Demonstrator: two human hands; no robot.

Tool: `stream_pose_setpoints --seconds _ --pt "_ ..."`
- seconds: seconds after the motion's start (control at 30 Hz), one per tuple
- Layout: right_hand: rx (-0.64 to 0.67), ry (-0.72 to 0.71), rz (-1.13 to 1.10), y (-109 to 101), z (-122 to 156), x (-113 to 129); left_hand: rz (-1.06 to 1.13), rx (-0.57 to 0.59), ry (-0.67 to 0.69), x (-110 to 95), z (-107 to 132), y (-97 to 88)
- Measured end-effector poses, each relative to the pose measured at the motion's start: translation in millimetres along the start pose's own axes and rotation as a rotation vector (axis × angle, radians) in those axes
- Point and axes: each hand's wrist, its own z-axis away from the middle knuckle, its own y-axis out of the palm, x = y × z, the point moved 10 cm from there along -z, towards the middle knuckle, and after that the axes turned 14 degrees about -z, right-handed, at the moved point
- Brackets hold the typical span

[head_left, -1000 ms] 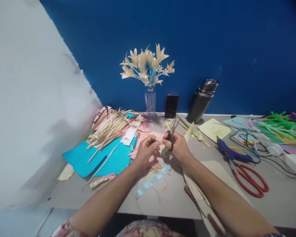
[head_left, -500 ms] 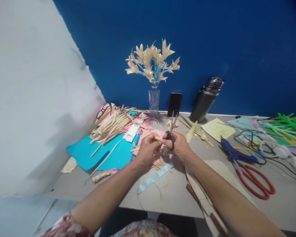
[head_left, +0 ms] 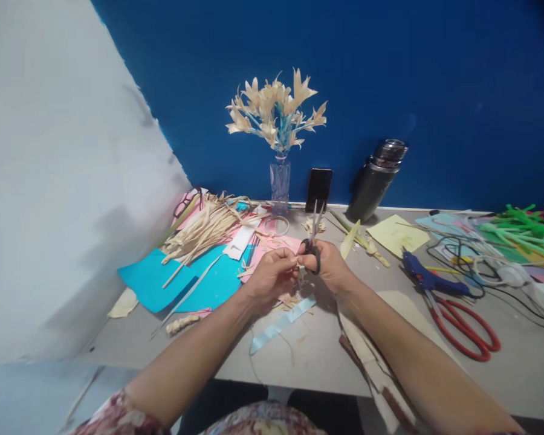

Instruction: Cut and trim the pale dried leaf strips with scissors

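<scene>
My left hand (head_left: 272,275) is closed, its thumb and fingertips pinching a small pale strip of dried husk (head_left: 301,269). Fingers of my right hand (head_left: 329,266) are wrapped through the black handles of a pair of scissors (head_left: 316,226), whose blades point up and away, slightly apart. The right fingertips also meet the husk strip, so both hands come together at it. Part of the strip is hidden by the fingers. Below the hands lie husk scraps (head_left: 290,300) and a light blue ribbon (head_left: 283,326).
Husk strips (head_left: 204,232) are heaped on blue paper (head_left: 149,278). Behind stands a bottle (head_left: 280,187) of husk flowers (head_left: 276,109), a phone (head_left: 319,188) and a leaning flask (head_left: 377,181). At right are a glue gun (head_left: 428,279), red-handled scissors (head_left: 466,326) and tangled cables (head_left: 462,248).
The husk strip between my fingertips has turned and now hangs lower. My left fingers have shifted their pinch slightly. The scissors stay in my right hand, and the whole view has moved a little.
</scene>
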Motion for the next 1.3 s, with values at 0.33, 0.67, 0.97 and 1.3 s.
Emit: stream_pose_setpoints --seconds 0.33,0.67,0.97,1.3 --pt "0.11 0.073 -0.273 14.2 2.8 -0.5 0.195 0.232 0.009 -5.2 5.6 13.7" --pt "0.048 0.044 -0.112 10.4 3.8 -2.2 0.031 0.142 0.013 0.4 0.9 7.0" --pt "0.082 0.041 -0.257 9.9 0.7 -1.4 0.091 0.171 0.056 -7.3 5.5 9.8" --pt "0.108 0.078 -0.3 12.3 -0.2 -0.9 0.222 0.165 0.023 -5.4 6.6 12.5"
